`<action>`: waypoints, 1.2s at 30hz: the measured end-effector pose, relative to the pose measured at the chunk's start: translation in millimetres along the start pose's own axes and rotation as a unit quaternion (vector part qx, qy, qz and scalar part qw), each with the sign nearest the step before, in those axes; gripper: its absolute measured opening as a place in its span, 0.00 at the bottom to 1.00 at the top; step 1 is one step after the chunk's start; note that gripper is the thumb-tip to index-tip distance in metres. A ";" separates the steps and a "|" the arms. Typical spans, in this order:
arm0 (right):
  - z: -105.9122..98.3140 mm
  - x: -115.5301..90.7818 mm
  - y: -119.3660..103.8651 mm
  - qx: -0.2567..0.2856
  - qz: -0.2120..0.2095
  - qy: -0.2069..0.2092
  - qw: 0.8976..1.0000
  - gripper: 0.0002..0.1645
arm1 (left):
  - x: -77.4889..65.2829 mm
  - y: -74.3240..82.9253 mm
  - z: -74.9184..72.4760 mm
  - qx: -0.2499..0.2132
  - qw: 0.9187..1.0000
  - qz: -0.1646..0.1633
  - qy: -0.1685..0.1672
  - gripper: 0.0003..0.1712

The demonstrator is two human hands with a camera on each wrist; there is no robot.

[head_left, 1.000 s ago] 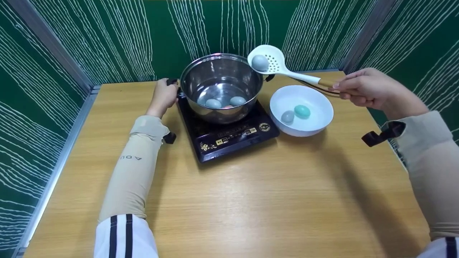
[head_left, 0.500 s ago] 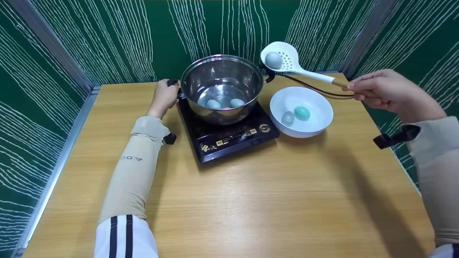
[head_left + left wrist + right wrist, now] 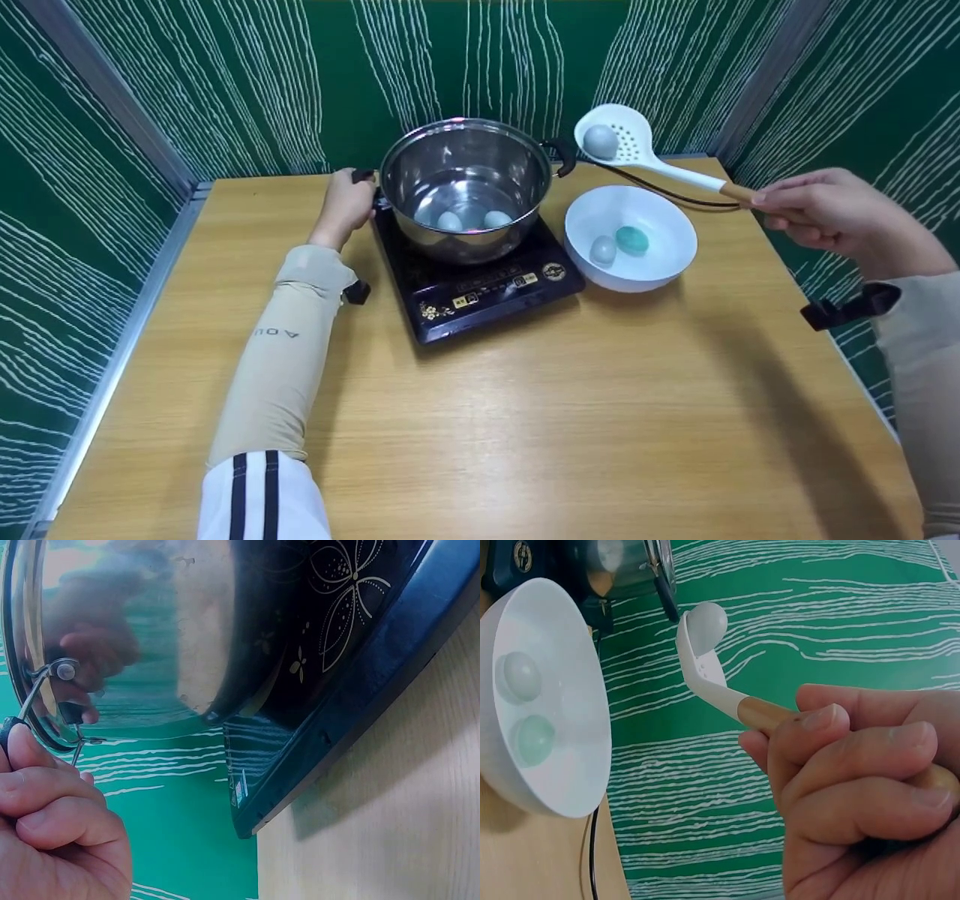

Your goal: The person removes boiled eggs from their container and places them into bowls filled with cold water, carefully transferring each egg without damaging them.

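Observation:
My right hand (image 3: 832, 210) grips the wooden handle of a white slotted spoon (image 3: 637, 142). A pale grey-blue egg (image 3: 601, 142) lies in the spoon's bowl, raised behind the white bowl (image 3: 660, 262). Inside that bowl rest a grey egg (image 3: 603, 250) and a green egg (image 3: 632, 240). My left hand (image 3: 345, 206) holds the black side handle of a steel pot (image 3: 465, 172); its curled fingers (image 3: 75, 821) show in the left wrist view. Two pale eggs, a left one (image 3: 450, 221) and a right one (image 3: 496, 219), show at the pot's bottom. The pot's near wall hides part of its inside.
The pot stands on a black induction cooker (image 3: 495, 292), with the white bowl close by its right side. A dark cable (image 3: 675, 193) runs behind the bowl. The wooden table (image 3: 525, 420) meets green walls with white lines (image 3: 510, 60) at the back and sides.
My right hand has carried the slotted spoon and its egg rightward, away from over the pot's rim, and most recently a little lower. My left hand stays on the pot handle.

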State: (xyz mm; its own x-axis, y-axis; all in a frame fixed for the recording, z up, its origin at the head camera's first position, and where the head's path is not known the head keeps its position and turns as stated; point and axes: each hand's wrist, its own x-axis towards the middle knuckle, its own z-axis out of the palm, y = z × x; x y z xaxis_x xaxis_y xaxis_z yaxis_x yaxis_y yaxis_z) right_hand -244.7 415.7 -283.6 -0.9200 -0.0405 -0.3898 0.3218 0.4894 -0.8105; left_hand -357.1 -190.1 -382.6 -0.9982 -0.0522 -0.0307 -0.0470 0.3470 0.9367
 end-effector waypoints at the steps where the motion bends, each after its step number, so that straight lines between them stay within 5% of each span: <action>1: -0.9 0.0 3.0 0.000 0.001 0.000 1.000 0.11 | 0.0 -0.3 0.2 0.002 1.000 0.000 0.000 0.12; 18: -4.8 8.7 39.3 -0.059 0.017 0.005 0.998 0.19 | 0.6 2.5 0.5 -0.002 1.000 -0.014 0.000 0.06; 31: -3.2 6.0 48.6 -0.100 0.024 -0.006 0.995 0.08 | -0.2 0.5 0.1 -0.002 1.000 -0.018 0.001 0.05; 36: 1.3 3.3 47.5 -0.119 0.017 -0.006 0.993 0.15 | 0.1 1.0 -1.0 -0.002 1.000 -0.023 -0.002 0.05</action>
State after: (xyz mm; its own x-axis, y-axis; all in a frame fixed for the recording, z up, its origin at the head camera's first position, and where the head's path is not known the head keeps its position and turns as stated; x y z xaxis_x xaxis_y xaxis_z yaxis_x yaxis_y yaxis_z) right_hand -232.2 437.7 -324.0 -0.9061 -0.0304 -0.4219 0.2897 0.6822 -0.6713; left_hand -357.2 -190.6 -381.3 -0.9951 -0.0652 -0.0747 -0.0926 0.3405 0.9357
